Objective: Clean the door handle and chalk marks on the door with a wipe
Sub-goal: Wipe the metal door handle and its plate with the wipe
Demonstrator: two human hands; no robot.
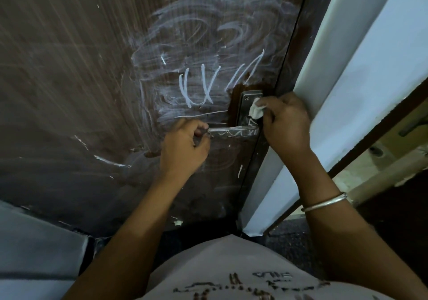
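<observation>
Handle step in hand: right hand (286, 123) pinches the wipe (256, 111) on the door handle (246, 107) plate, left hand (184, 147) grips the lever (234, 131) tip at nine o'clock. Chalk marks (201, 86) wait at eleven; next, probably, firm strokes along the lever.

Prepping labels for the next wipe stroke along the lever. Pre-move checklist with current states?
1. Right hand grips the wipe: ok.
2. Wipe touches the handle backplate: ok.
3. Left hand holds the free end of the lever handle: ok.
4. Lever handle free of chalk: not ok, scribbles show along it.
5. Chalk marks gone from the door: not ok, crisp strokes and a wide smear remain.
6. Contact side of the wipe clean: cannot tell, it faces the plate.
</observation>
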